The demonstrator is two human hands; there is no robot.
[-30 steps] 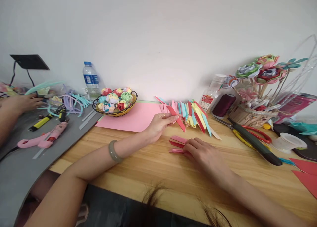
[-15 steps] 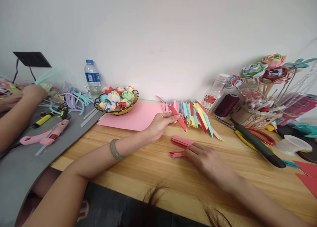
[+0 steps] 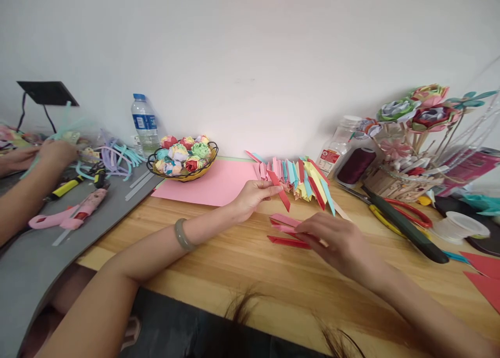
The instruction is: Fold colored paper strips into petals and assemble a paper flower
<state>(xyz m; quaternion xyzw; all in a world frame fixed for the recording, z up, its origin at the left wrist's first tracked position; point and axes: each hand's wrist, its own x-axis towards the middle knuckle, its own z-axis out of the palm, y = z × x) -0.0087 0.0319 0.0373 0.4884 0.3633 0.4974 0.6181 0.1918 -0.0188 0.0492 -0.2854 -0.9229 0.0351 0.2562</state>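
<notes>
My left hand (image 3: 253, 197), with a bracelet on its wrist, pinches a red folded paper strip (image 3: 279, 191) between thumb and fingertips; the strip slants down to the right. On the wooden table (image 3: 219, 254), my right hand (image 3: 332, 238) has its thumb and fingers closed on a pink folded paper strip (image 3: 287, 229). Just below that lies a red folded strip (image 3: 285, 241). Behind both hands runs a row of folded paper pieces (image 3: 291, 171) in pink, blue, yellow and red. My right fingers partly hide the strips beneath them.
Pink paper (image 3: 203, 191) lies under a basket (image 3: 187, 177) of paper flowers. Scissors (image 3: 406, 225), a thread spool (image 3: 356, 166) and a flower holder (image 3: 402, 183) stand to the right. Leftward are a glue gun (image 3: 74, 212), a bottle (image 3: 144, 123) and another person's hands (image 3: 58, 155).
My right hand has lifted slightly and shifted right, with a pink strip now raised between its fingers. The red strip in my left hand has tilted steeper. The other person's hands have moved a little.
</notes>
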